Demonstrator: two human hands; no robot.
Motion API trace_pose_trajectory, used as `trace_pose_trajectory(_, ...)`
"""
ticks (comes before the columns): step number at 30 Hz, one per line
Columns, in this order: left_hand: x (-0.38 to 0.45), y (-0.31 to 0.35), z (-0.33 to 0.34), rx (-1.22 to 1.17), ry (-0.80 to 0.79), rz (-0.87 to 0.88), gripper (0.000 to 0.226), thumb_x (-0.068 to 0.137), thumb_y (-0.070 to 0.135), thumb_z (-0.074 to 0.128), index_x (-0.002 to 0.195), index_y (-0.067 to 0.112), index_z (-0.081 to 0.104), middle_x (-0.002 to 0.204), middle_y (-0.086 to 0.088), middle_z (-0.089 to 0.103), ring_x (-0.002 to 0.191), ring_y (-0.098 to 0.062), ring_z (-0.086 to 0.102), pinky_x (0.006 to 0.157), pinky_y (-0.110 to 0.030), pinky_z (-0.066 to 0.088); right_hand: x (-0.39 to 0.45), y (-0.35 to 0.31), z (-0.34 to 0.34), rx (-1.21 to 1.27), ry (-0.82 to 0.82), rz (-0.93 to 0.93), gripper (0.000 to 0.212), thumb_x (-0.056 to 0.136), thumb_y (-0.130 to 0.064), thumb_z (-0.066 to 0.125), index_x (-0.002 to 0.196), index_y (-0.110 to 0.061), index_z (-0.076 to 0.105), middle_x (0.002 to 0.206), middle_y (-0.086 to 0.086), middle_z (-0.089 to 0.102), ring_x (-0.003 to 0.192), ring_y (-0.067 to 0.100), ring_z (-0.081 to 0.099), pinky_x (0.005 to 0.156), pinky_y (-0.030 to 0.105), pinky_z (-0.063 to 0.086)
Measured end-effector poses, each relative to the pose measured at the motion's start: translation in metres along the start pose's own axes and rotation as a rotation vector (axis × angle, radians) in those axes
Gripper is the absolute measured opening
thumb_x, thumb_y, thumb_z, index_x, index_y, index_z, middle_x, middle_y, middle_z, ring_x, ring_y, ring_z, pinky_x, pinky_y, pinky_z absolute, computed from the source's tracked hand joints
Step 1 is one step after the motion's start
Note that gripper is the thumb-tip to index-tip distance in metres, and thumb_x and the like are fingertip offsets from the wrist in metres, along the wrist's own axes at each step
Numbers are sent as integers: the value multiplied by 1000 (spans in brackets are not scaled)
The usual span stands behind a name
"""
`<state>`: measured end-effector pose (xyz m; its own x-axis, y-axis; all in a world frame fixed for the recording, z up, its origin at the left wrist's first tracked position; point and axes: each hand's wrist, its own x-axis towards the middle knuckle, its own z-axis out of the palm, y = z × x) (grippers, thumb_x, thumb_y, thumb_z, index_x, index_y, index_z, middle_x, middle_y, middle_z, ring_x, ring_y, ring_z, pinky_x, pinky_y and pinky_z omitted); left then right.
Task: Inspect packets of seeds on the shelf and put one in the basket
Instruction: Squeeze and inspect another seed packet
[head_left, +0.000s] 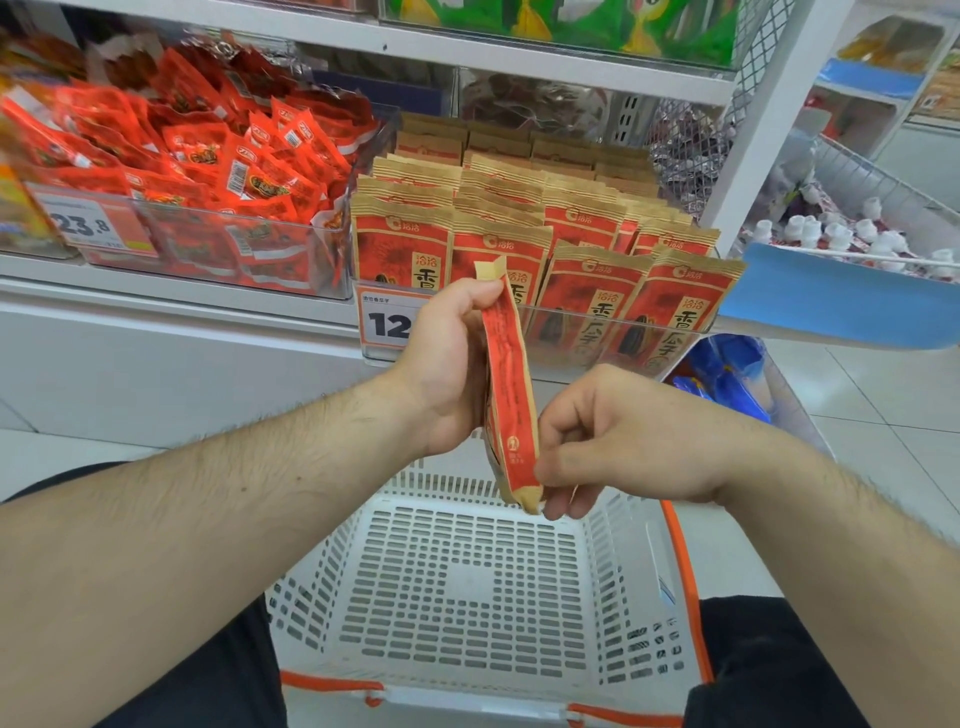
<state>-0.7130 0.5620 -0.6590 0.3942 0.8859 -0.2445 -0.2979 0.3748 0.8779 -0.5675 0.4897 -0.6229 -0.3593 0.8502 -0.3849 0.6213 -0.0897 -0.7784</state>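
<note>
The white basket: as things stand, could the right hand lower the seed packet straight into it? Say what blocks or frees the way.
Probably yes. The right hand pinches the packet by its lower end directly above the basket, whose open top shows nothing between. The left hand would have to let go first.

Price tag reads 23.8; another tag shows 12 (rest hidden behind a hand).

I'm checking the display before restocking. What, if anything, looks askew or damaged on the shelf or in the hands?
Nothing looks damaged. The seed packet held by the left hand and right hand looks intact. The red snack packets lie jumbled in their bin, while the shelf seed packets stand in rows.
</note>
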Motion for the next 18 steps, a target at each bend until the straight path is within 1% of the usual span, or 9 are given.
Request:
trace_pose_trajectory(2, 2, 0, -1, -96, -40, 31, 38, 89, 42, 44, 92, 7, 58, 75, -9, 56, 62, -25, 54, 66, -34, 45, 2, 2, -5, 2, 48, -20, 19, 83, -17, 76, 84, 1, 71, 73, 6, 72, 71, 16, 70, 63, 28, 55)
trace_pose_trajectory(5, 1, 4, -2, -212, -172, 51, 55, 72, 44, 46, 106, 2, 58, 83, -15, 60, 69, -30, 58, 68, -34, 50, 7, 12, -14, 60, 195, 45, 53, 64, -43, 83, 93, -6, 59, 80, 6, 68, 66, 16, 64, 55, 32, 48)
trace_pose_trajectory(7, -1, 5, -2, -267, -227, 42, 64, 69, 44, 44, 115, 1, 58, 89, -17, 63, 75, -32, 60, 72, -36, 54, 11, 17, -13, 176, 212, 70, 66, 63, -43, 88, 107, -11, 51, 90, 8, 70, 65, 15, 60, 54, 31, 43)
trace_pose_trajectory(8, -1, 5, -2, -283, -236, 37, 67, 68, 44, 44, 118, 1, 57, 94, -19, 65, 79, -32, 61, 77, -38, 54, 14, 18, -10, 251, 213, 59, 67, 63, -39, 85, 112, -12, 49, 91, 10, 70, 62, 15, 57, 54, 29, 40)
trace_pose_trajectory(10, 0, 5, -3, -288, -239, 39, 70, 69, 43, 43, 121, -1, 57, 105, -23, 65, 91, -35, 62, 91, -44, 51, 21, 20, -5, 385, 229, 19, 65, 65, -31, 82, 116, -11, 47, 86, 14, 66, 57, 16, 51, 51, 28, 36)
trace_pose_trajectory(12, 0, 6, -3, -235, -234, 57, 69, 73, 44, 41, 122, -2, 58, 115, -26, 62, 102, -38, 58, 101, -48, 45, 24, 21, -1, 415, 264, -3, 59, 70, -23, 85, 116, -11, 52, 84, 18, 66, 59, 19, 52, 50, 28, 38)
trace_pose_trajectory(14, -1, 8, -3, -121, -229, 72, 59, 85, 45, 39, 114, 1, 65, 114, -26, 62, 102, -39, 59, 97, -51, 46, 24, 20, -1, 374, 322, -37, 35, 79, -15, 81, 107, -10, 61, 84, 15, 70, 63, 23, 56, 52, 28, 43)
trace_pose_trajectory(16, -2, 7, -4, -29, -213, 101, 60, 98, 49, 30, 98, 8, 75, 105, -21, 70, 93, -37, 67, 87, -48, 53, 21, 19, -3, 353, 393, -88, 12, 87, -12, 72, 97, -12, 66, 77, 9, 69, 59, 22, 58, 52, 29, 48)
trace_pose_trajectory(18, -4, 5, -5, 73, -161, 199, 60, 104, 46, 26, 96, 14, 77, 100, -14, 75, 90, -28, 72, 81, -42, 58, 17, 17, -8, 361, 487, -143, 4, 92, -12, 66, 95, -14, 67, 75, 8, 70, 57, 21, 61, 53, 29, 52)
